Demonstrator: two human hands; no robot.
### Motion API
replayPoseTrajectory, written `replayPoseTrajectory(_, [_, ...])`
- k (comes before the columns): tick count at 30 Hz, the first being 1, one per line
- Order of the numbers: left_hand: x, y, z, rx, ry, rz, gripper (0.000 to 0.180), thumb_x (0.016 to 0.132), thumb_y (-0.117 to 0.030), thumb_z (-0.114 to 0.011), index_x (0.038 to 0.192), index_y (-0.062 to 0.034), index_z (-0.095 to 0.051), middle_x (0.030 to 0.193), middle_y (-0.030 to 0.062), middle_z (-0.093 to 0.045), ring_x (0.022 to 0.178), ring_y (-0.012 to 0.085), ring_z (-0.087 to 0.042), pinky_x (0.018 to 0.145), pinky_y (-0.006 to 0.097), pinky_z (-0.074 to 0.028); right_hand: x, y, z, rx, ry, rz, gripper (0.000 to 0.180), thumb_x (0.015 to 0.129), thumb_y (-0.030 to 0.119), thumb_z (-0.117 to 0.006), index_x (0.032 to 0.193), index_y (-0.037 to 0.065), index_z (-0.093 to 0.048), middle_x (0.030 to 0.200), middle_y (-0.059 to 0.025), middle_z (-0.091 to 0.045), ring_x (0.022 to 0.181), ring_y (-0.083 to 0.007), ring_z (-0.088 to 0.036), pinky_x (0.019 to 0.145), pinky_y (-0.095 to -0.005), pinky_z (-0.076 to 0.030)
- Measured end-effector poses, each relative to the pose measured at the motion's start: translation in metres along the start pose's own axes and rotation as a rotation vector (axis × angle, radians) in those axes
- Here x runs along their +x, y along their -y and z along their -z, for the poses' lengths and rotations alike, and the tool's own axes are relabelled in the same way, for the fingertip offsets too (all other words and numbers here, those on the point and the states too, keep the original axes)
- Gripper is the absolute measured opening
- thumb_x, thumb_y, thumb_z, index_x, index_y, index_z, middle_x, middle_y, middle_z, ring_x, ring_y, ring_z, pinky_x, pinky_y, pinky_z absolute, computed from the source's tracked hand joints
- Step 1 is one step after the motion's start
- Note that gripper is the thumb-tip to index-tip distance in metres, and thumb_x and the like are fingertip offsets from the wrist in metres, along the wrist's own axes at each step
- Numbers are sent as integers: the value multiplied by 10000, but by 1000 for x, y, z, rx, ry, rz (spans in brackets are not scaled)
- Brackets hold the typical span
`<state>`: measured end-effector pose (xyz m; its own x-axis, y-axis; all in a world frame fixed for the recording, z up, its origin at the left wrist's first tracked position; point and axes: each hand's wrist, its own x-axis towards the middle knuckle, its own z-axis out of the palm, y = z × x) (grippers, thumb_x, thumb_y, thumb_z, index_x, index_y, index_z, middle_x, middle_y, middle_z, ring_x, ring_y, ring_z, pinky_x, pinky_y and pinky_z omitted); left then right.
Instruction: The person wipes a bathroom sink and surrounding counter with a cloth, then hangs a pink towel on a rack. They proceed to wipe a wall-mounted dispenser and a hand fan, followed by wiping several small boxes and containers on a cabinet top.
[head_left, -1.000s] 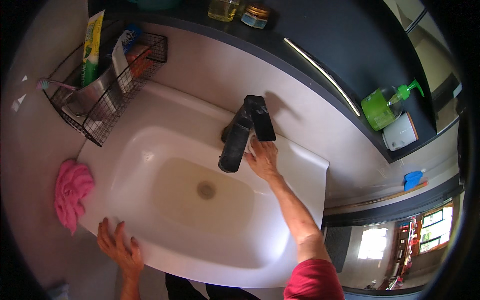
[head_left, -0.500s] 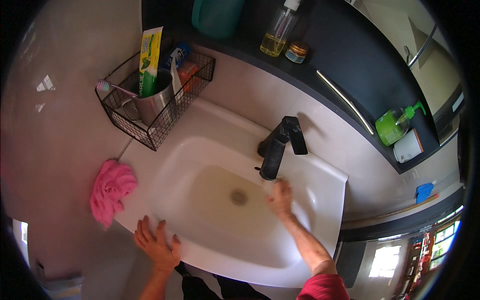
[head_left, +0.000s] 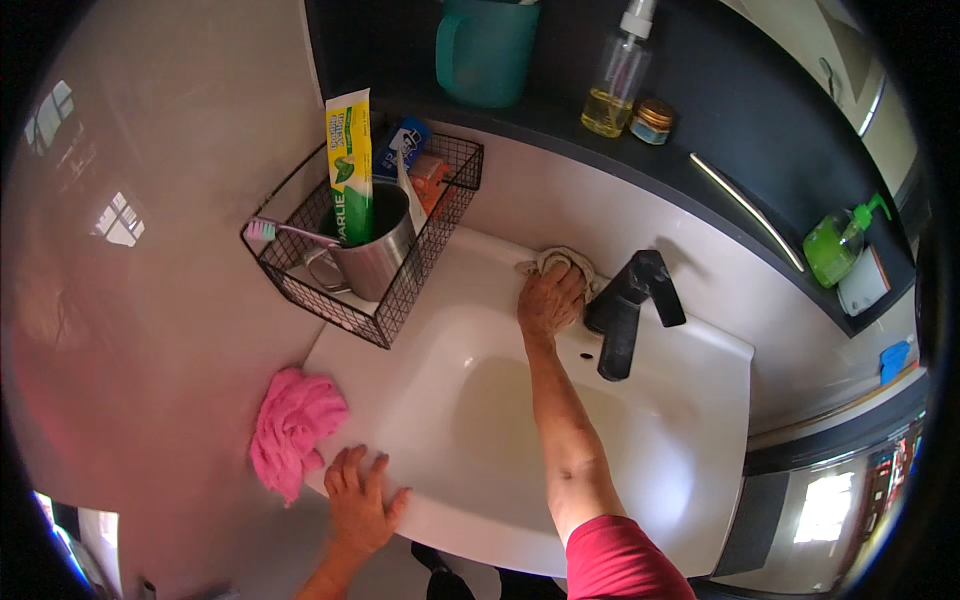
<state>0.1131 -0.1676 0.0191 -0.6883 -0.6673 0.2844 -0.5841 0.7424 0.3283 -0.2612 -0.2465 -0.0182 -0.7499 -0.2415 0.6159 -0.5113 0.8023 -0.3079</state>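
Note:
A beige cloth (head_left: 565,257) lies bunched on the sink's back ledge, just left of the black tap (head_left: 622,320). Over it is my right hand (head_left: 552,300), its fingers curled and pressing the cloth against the ledge. My right arm reaches across the white sink (head_left: 420,380), covering part of the basin. At the sink's front left rim, my left hand (head_left: 362,505) rests with spread fingers and nothing held. Beside that hand a pink cloth (head_left: 295,430) hangs over the left edge.
A black wire basket (head_left: 385,325) on the left ledge holds a steel mug (head_left: 378,262), a toothpaste tube (head_left: 350,170) and a toothbrush. Along the dark shelf (head_left: 570,120) stand a teal mug (head_left: 490,55), a spray bottle (head_left: 612,85), a small jar and a green pump bottle (head_left: 835,250).
My right hand has gone from under the tap spout to the back ledge left of the tap, where the beige cloth now shows. My left hand stays on the rim; the view has shifted.

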Motion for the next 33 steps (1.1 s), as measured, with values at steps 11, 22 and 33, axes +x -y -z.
replayPoseTrajectory(11, [5, 7, -10, 29, 34, 80, 483, 695, -404, -625, 1083, -123, -571, 1206, 160, -425, 1083, 381, -398, 895, 508, -303, -6, 113, -58, 249, 238, 579, 415, 802, 262, -563, 1154, 52, -498, 1133, -131, -509, 1065, -302, -457, 874, -426, -367])
replayPoseTrajectory(22, [10, 1, -4, 22, 57, 117, 507, 621, -326, -668, 1067, -105, -572, 1214, 172, -424, 1117, 382, -384, 934, 504, -284, -27, 156, -70, 259, 454, 651, 365, 756, 249, -568, 1070, 80, -494, 1056, -125, -532, 1026, -293, -488, 863, -435, -366])
replayPoseTrajectory(33, [-1, 4, -14, 26, -73, 136, 720, 695, -391, -637, 1274, -51, -378, 1315, 240, -325, 1195, 454, -303, 976, 574, -223, -148, 151, 46, 1192, 917, 971, 268, 643, 132, -583, 900, 121, -507, 945, -103, -568, 1001, -310, -520, 884, -516, -319])
